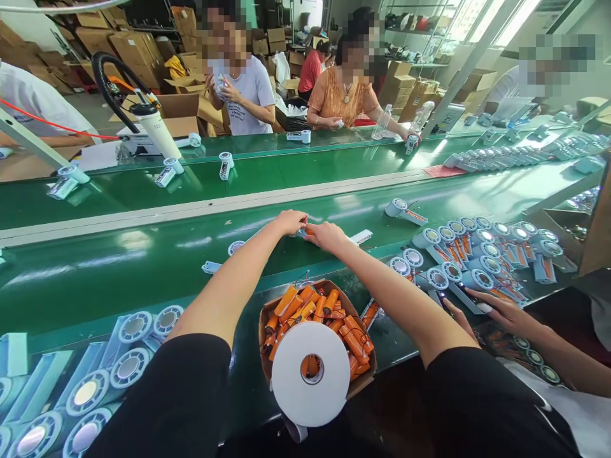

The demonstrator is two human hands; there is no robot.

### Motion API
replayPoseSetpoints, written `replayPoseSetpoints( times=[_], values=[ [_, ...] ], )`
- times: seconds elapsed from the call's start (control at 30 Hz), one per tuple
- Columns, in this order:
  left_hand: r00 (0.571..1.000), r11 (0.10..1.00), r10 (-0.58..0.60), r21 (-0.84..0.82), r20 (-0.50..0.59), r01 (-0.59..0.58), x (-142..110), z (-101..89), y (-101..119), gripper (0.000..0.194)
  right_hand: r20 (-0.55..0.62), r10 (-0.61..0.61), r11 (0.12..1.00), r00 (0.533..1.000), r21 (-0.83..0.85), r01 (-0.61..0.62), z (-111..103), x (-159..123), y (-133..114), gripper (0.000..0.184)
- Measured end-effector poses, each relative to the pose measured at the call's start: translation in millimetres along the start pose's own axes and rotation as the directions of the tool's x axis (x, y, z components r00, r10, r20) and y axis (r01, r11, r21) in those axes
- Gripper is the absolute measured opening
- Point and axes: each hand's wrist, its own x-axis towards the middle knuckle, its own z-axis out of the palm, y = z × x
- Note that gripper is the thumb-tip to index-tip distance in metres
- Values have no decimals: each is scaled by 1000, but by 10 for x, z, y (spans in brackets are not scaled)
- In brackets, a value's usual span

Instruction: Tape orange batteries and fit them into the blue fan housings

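Note:
Both my arms reach forward over the green conveyor belt, and the hands meet near its middle. My left hand (pixel 290 222) is closed in a pinch; what its fingertips grip is too small to make out. Pressed close on the right, my right hand (pixel 329 236) has its fingers closed on an orange battery (pixel 310 230), mostly hidden by the fingers. Under the fingertips a bit of pale blue fan housing (pixel 301 233) shows. A long pale blue part (pixel 361 237) lies just right of that hand. Another round fan head (pixel 235 247) rests left of my left forearm.
Before me stands a carton of orange batteries (pixel 289 305) with a big white tape roll (pixel 310 381) against it. Fan bodies crowd the lower left (pixel 88 391) and right (pixel 487 248). A co-worker's hands (pixel 506 312) work at right; several people sit across the belt (pixel 95 254).

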Motion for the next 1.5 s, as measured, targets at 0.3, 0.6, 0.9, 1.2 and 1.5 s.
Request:
replayPoseSetpoints(
  times=[0.3, 0.6, 0.9, 1.2, 1.5],
  values=[
    [994, 989, -22, -146, -104, 7, -57, -126, 217, 29, 5, -46, 998, 999, -40, 47, -32, 191, 63, 23],
    [645, 638, 754, -92, -128, -765, -2669, 465, 643, 69, -401, -83, 966, 912, 192, 172, -354, -745, 250, 19],
    [609, 847, 512, 237, -606, -476, -3592, 686, 715, 39, -287, 97, 239, 953, 936, 258, 434, -3293, -682, 60],
    [570, 945, 316, 306, -758, -115, -3957, 699, 442, 64, -110, -459, 407, 882, 856, 319, 416, -3242, -1190, 30],
    [514, 973, 228, 218, -827, -81, -4155, 741, 506, 55, 20, -755, 480, 655, 698, 532, 302, -2900, -1126, 32]
  ],
)
